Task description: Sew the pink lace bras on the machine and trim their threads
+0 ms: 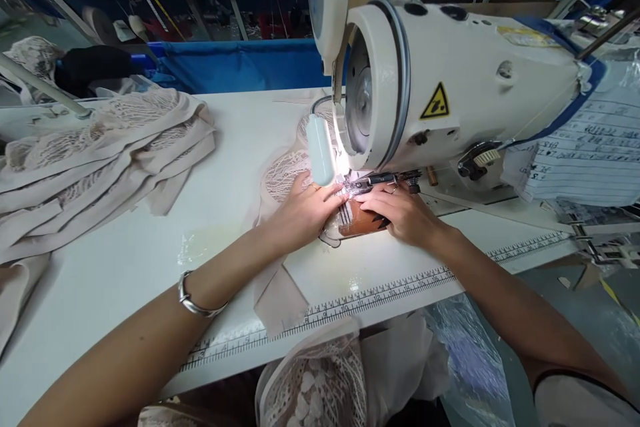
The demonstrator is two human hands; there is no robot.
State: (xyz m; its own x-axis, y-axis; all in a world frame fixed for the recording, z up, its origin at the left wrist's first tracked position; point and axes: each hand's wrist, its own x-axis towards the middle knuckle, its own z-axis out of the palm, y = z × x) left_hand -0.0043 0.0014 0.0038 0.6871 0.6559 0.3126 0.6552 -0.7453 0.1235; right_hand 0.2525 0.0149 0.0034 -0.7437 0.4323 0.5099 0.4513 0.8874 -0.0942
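Observation:
Beige lace fabric (285, 177) lies on the white table under the head of a sewing machine (450, 87). My left hand (313, 210) is on the fabric left of the needle area, its fingers closed on the edge by the presser foot (350, 185). From the other side, my right hand (407, 213) reaches to the foot with fingers pressed together. What its fingertips hold is hidden by the metal attachment and glare. Below both hands shows a brown bed plate (363, 219). A plain beige strip (281, 300) hangs over the table's front edge.
A pile of beige lace pieces (150, 127) lies on the left of the table. A small lamp (321, 150) stands close to the needle. Along the front edge runs a printed ruler (385, 292). More lace (315, 380) rests on my lap. A handwritten paper (590, 140) hangs at right.

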